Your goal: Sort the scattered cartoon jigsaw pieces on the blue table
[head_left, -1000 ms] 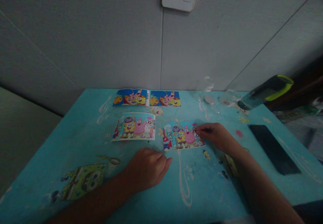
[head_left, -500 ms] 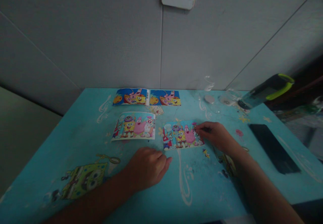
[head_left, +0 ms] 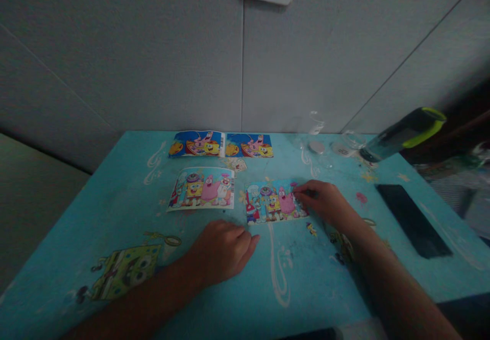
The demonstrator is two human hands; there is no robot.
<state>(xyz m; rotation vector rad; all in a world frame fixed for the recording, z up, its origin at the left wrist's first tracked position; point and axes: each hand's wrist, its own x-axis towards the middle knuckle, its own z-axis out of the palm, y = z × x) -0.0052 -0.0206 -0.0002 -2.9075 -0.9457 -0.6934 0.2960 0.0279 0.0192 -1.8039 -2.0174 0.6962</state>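
Observation:
My right hand (head_left: 323, 202) reaches over the right end of a small cartoon jigsaw puzzle (head_left: 264, 208) lying flat. Its thumb and fingertips are pinched together there; what lies between them, if anything, is too small to make out. My left hand (head_left: 222, 248) rests on the table below the puzzle, its fingers curled in and no object visible in it. To the left of the puzzle lies a slightly curled picture sheet (head_left: 201, 189) with the same cartoon figures.
Two blue cartoon pictures (head_left: 248, 146) lie side by side near the wall. Clear containers (head_left: 317, 125), a round lid (head_left: 316, 147) and a dark bottle with a yellow-green loop (head_left: 398, 133) are at the back right. A dark flat slab (head_left: 413, 220) lies to the right on the printed tablecloth (head_left: 237, 309).
The whole view has shifted slightly, so everything appears a little higher. My right fingers remain at the puzzle's right end with barely any motion, and my left hand stays resting.

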